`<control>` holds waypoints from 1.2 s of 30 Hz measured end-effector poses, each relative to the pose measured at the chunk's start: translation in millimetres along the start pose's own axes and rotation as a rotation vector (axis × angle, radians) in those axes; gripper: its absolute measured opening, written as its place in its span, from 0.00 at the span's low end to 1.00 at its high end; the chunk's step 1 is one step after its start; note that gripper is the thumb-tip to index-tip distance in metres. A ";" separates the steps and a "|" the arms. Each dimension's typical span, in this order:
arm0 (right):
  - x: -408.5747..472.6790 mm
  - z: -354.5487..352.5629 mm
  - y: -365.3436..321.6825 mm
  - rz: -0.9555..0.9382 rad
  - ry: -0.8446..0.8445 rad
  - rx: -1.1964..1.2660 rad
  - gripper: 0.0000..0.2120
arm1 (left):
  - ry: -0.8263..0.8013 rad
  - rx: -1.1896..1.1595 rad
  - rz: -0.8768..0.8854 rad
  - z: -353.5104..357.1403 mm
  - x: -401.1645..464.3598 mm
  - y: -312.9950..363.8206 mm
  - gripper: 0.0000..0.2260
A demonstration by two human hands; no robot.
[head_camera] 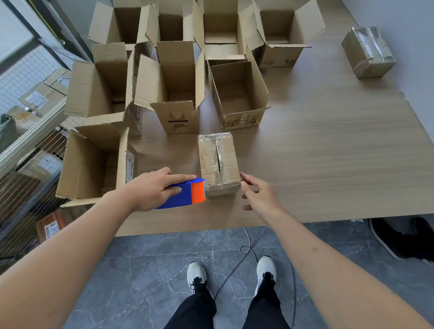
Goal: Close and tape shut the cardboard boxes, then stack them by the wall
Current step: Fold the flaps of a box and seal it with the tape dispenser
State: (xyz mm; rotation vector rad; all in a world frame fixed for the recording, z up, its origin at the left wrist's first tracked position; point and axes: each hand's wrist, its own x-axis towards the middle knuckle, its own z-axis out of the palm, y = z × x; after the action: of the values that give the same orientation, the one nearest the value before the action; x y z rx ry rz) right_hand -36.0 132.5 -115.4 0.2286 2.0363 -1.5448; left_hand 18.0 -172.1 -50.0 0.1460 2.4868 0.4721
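Step in hand looks like finishing the tape run on the closed box [219, 163] nr the front edge of the table [334, 160]. Clear tape already lies along the centre seam; the flaps meet but the seam shows a dark gap partway down. To do it well: keep the tape gun [185, 193] square to the seam, carry the strip over the near edge and down the front face, then tear w/ a sharp tilt of the blade. Press the tape flat afterwards so it bonds, esp. at the edge where it tends to lift. Other hand should brace the box so it doesn't slide.

Left hand [154, 188] grips the tape gun's blue handle, fingers wrapped over the top, thumb on the side facing the camera. The orange front end sits right against the near left corner of the box, touching or almost; can't tell which.

Right hand [260, 196] is loose and spread, holding nothing, fingertips [243, 178] just beside the near right corner of the box, prob. not touching.

So the box lies btw the two hands, slightly beyond them. Open boxes [171, 92] stand in rows behind and to the left, flaps up, not yet done. One taped box [368, 52] sits far right by the wall [402, 10], well apart.
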 end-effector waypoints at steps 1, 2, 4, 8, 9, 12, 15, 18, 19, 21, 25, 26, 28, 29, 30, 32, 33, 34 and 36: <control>3.3 -0.1 1.0 0.038 -0.028 0.006 0.24 | 0.000 0.011 0.002 -1.0 1.2 0.1 0.22; 6.2 -0.1 1.3 0.070 -0.046 0.014 0.29 | 0.001 0.016 0.002 -2.1 2.6 0.4 0.22; 10.7 -1.4 3.1 0.004 -0.017 -0.073 0.32 | 0.004 0.009 0.004 -3.2 4.5 0.8 0.22; 6.3 7.7 -10.3 -0.466 0.071 -0.569 0.28 | 0.007 -0.022 0.013 -0.5 8.2 4.5 0.22; 5.8 13.8 -14.3 -0.583 0.031 -0.742 0.28 | 0.009 -0.037 0.013 0.5 8.8 5.4 0.22; 18.6 29.1 -6.6 -0.809 -0.137 -1.152 0.30 | 0.011 -0.083 0.006 3.2 8.6 3.4 0.22; 31.3 33.2 9.6 -0.945 -0.062 -1.235 0.27 | 0.001 -0.183 -0.003 10.1 5.2 -0.3 0.22; 36.1 36.8 17.1 -1.055 0.103 -1.160 0.27 | 0.022 -0.302 -0.014 17.8 -1.9 -6.2 0.22; 37.5 38.1 19.9 -1.082 0.143 -1.152 0.25 | 0.028 -0.343 -0.013 20.8 -5.2 -8.9 0.22; 42.4 38.3 24.3 -1.110 0.171 -1.163 0.21 | 0.032 -0.422 -0.008 27.6 -12.7 -14.6 0.22; 45.8 35.8 25.2 -1.109 0.163 -1.180 0.27 | 0.020 -0.504 -0.011 35.2 -22.9 -25.4 0.22; 45.1 35.9 24.5 -1.109 0.160 -1.180 0.27 | 0.019 -0.500 -0.017 34.7 -25.2 -29.2 0.22; 43.4 35.6 22.4 -1.086 0.140 -1.190 0.27 | 0.009 -0.473 -0.035 31.2 -30.4 -37.4 0.22; 43.0 35.2 22.1 -1.068 0.123 -1.203 0.27 | 0.006 -0.456 -0.047 29.4 -33.0 -40.9 0.22; 42.6 34.7 21.7 -1.048 0.104 -1.217 0.28 | 0.006 -0.434 -0.058 28.1 -34.3 -42.6 0.22; 41.2 33.6 20.7 -1.013 0.075 -1.232 0.29 | 0.019 -0.351 -0.082 26.9 -31.9 -38.0 0.22; 40.2 33.3 19.2 -0.995 0.064 -1.227 0.28 | 0.038 -0.284 -0.097 27.1 -28.1 -33.2 0.21; 38.8 33.7 17.4 -0.972 0.056 -1.218 0.27 | 0.061 -0.212 -0.114 28.1 -23.1 -27.2 0.21; 34.3 36.1 14.7 -0.925 0.045 -1.196 0.26 | 0.092 -0.091 -0.165 33.9 -13.8 -13.0 0.21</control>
State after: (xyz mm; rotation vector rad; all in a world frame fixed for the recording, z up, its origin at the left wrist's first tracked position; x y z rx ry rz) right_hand -45.6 96.9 -152.0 -1.2588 2.8631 -0.3925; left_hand 48.9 -176.9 -73.0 -0.1195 2.5347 0.5315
